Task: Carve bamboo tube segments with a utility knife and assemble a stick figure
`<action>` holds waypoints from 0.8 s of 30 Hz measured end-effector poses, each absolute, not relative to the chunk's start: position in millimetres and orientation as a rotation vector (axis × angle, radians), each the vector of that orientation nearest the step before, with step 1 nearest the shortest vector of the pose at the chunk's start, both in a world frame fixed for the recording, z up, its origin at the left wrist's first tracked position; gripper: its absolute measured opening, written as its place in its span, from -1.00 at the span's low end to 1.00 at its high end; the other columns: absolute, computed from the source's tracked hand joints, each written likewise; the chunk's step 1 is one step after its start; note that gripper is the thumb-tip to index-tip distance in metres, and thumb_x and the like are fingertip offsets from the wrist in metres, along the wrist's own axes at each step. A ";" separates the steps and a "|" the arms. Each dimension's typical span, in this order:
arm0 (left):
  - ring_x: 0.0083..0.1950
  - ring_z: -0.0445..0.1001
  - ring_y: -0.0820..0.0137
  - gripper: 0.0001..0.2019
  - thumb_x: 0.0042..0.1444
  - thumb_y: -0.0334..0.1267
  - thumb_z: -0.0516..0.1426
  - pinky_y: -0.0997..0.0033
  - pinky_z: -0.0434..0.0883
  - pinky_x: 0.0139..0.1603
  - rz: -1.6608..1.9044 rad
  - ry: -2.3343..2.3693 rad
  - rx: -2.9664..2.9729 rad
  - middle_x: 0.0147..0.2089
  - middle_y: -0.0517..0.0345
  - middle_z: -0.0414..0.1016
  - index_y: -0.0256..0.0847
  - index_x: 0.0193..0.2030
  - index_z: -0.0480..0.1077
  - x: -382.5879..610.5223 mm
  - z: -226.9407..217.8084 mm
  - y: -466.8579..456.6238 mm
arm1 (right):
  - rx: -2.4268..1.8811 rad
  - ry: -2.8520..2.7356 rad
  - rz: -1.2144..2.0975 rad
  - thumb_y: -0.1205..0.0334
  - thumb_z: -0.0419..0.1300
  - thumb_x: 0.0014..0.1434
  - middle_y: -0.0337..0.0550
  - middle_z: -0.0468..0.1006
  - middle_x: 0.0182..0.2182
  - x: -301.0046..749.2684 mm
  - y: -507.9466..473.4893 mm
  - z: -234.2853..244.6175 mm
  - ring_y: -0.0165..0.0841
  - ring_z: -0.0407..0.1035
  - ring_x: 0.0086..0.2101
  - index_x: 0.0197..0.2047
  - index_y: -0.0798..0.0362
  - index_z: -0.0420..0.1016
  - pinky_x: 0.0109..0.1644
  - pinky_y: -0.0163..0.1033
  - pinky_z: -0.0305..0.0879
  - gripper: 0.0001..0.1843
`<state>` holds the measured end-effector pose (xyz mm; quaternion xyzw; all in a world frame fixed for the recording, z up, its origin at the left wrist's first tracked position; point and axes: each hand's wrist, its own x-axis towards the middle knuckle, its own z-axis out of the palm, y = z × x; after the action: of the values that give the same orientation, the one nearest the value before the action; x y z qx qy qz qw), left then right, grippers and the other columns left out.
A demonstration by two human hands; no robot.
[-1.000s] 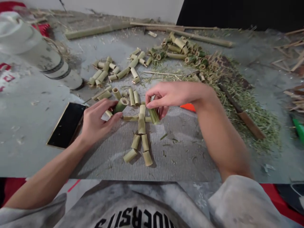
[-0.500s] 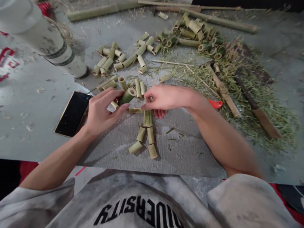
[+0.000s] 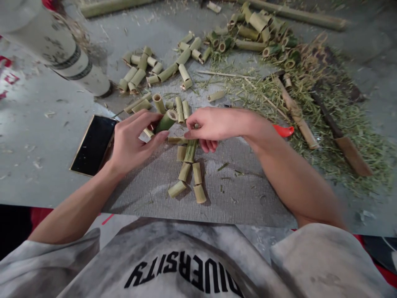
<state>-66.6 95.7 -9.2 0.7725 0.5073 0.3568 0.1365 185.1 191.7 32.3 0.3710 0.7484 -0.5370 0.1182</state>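
My left hand [image 3: 132,138] is closed around a short green bamboo tube [image 3: 167,121], its hollow end tipped up toward the right. My right hand [image 3: 214,126] pinches the top of a striped green bamboo piece [image 3: 190,151], which hangs tilted beneath the fingers. Just left of that piece lies a short bamboo section [image 3: 181,153]. A horizontal bamboo piece [image 3: 176,140] lies between the two hands. Below, several short bamboo sections [image 3: 197,174] lie in two leg-like rows. Two slim upright-lying pieces [image 3: 179,109] are just beyond my hands.
A phone [image 3: 93,145] lies left of my left hand, with stacked paper cups [image 3: 74,58] beyond it. Joined bamboo pieces [image 3: 169,72] lie farther back. To the right are a bamboo pile [image 3: 257,33], green shavings [image 3: 369,153], a wooden-handled hammer [image 3: 296,111] and a blade tool [image 3: 325,111].
The striped bamboo piece in my right hand has tilted, its lower end shifting left. A short section beside it now shows. My left hand keeps its hold, and the view has shifted slightly.
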 end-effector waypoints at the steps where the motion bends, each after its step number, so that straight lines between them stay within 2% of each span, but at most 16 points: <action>1: -0.21 0.53 0.30 -0.74 0.44 0.06 0.30 0.19 0.48 -0.10 1.036 1.485 2.223 -0.21 0.16 0.59 -0.03 0.05 0.62 -66.7 -8.9 95.9 | 1.080 2.195 -1.593 0.11 0.31 0.53 -0.28 0.61 -0.60 186.0 192.5 32.1 -0.38 0.55 -0.59 -0.40 -0.04 0.35 -0.50 -0.31 0.49 -0.57; 4: -0.21 0.53 0.27 -0.75 0.37 0.06 0.35 0.17 0.49 -0.08 1.057 1.512 2.125 -0.22 0.14 0.60 -0.02 -0.01 0.65 -65.4 -7.4 96.3 | 1.001 2.195 -1.662 0.14 0.32 0.54 -0.29 0.62 -0.58 192.6 197.2 36.1 -0.40 0.54 -0.59 -0.39 -0.03 0.37 -0.48 -0.32 0.49 -0.58; 7: -0.16 0.60 0.28 -0.75 0.38 0.05 0.36 0.20 0.55 -0.04 1.055 1.415 1.787 -0.15 0.11 0.68 -0.04 -0.01 0.68 -59.8 -6.6 95.0 | 0.868 2.238 -1.760 0.17 0.30 0.54 -0.28 0.65 -0.53 201.6 202.8 45.5 -0.41 0.55 -0.55 -0.31 -0.01 0.44 -0.43 -0.33 0.49 -0.67; 11: -0.16 0.70 0.27 -0.69 0.42 0.08 0.32 0.24 0.67 -0.11 1.037 1.131 1.320 -0.08 0.04 0.74 -0.12 -0.01 0.70 -48.8 -8.3 89.4 | 0.828 2.494 -1.968 0.06 0.40 0.48 -0.31 0.65 -0.47 206.6 205.3 56.1 -0.46 0.53 -0.50 -0.22 0.00 0.53 -0.41 -0.37 0.43 -0.73; 15: -0.16 0.70 0.33 -0.74 0.42 -0.02 0.35 0.34 0.69 -0.12 1.023 1.057 1.228 -0.15 0.09 0.72 -0.13 0.04 0.71 -44.9 -8.9 84.6 | 0.749 2.587 -2.006 -0.01 0.45 0.44 -0.33 0.61 -0.45 202.7 204.3 55.4 -0.48 0.50 -0.45 -0.20 -0.01 0.53 -0.37 -0.38 0.40 -0.69; 18: -0.17 0.68 0.38 -0.75 0.42 -0.02 0.36 0.40 0.70 -0.15 1.039 1.077 1.211 -0.18 0.13 0.69 -0.14 0.03 0.70 -46.5 -6.7 83.9 | 0.754 2.582 -2.009 0.04 0.50 0.38 -0.35 0.58 -0.42 199.9 203.3 52.5 -0.47 0.50 -0.42 -0.18 -0.02 0.52 -0.32 -0.36 0.42 -0.71; 24: -0.23 0.71 0.34 -0.69 0.36 0.01 0.39 0.38 0.72 -0.18 1.037 1.125 1.241 -0.21 0.11 0.74 -0.20 0.01 0.67 -47.2 0.0 84.6 | 0.853 2.580 -2.022 0.18 0.49 0.29 -0.35 0.59 -0.40 197.9 200.3 54.4 -0.45 0.49 -0.41 -0.16 -0.05 0.49 -0.34 -0.34 0.43 -0.76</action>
<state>-47.2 84.6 0.0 0.5250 0.4757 0.4387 0.5529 197.9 200.3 54.4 0.2500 0.7560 -0.5924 -0.1223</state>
